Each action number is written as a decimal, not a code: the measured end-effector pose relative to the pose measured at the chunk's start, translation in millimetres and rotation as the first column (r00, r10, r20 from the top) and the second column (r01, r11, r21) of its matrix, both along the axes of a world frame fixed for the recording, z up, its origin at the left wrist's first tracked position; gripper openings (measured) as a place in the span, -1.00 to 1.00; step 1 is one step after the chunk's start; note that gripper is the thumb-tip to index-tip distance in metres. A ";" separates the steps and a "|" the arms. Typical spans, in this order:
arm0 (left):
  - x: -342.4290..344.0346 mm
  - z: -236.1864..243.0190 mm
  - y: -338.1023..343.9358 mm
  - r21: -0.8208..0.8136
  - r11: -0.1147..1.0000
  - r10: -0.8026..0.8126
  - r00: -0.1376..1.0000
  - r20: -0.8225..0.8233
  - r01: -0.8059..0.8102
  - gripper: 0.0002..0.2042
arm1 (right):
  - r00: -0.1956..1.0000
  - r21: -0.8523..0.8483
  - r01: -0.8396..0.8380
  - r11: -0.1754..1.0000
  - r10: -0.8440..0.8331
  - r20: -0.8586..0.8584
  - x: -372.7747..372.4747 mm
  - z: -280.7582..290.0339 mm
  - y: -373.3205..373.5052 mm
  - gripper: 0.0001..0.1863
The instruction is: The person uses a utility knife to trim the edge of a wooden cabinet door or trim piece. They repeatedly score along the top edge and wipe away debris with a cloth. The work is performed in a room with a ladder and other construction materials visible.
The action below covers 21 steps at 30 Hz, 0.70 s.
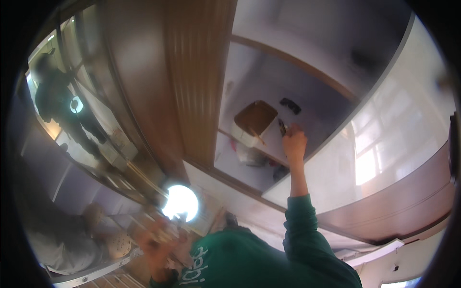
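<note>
My right hand (295, 141) reaches into an open cabinet compartment, its fingers closed on a small dark tool (282, 126) whose kind I cannot make out. Just left of it, on the shelf, stands a white container with a brown inside (256, 115). A thin wooden stick (258, 137) leans across its near edge. Beyond my hand lies a black object (290, 105). My left hand (156, 247) is low at the left, smeared by motion, with pale crumpled material (180, 249) next to it. Whether that hand grips anything is unclear.
A glaring round lamp (180, 203) shines between my left hand and the cabinet. A clear plastic bag (251, 156) sits on the lower shelf. Glossy white panel (384, 139) curves along the right; brown wood panel (192, 81) rises at left. A mirror-like surface reflects a person (65, 98).
</note>
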<state>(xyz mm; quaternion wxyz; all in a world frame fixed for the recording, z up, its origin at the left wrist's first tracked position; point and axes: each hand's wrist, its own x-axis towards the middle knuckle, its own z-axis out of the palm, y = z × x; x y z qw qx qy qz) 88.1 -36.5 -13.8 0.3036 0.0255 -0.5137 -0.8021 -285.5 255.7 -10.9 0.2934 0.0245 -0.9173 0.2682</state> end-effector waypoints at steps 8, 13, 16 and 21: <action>-16.9 -5.0 3.3 -0.089 0.988 -0.103 0.971 0.217 0.125 -0.56 | 0.863 0.161 0.225 0.961 -0.273 0.425 -47.3 -26.6 -3.0 -0.62; -17.3 -4.8 8.1 -0.025 0.980 -0.188 0.965 0.184 0.195 -0.53 | 0.864 0.165 0.237 0.957 -0.285 0.415 -59.8 -36.2 5.1 -0.61; -17.6 0.5 13.1 -0.002 0.975 -0.218 0.950 0.225 0.224 -0.54 | 0.881 0.105 0.209 0.972 -0.234 0.410 -60.6 -43.2 12.9 -0.62; -26.2 8.1 18.8 -0.034 0.958 -0.272 0.941 0.201 0.284 -0.57 | 0.983 -0.133 0.183 0.974 -0.181 0.033 -34.8 -52.9 19.6 -0.64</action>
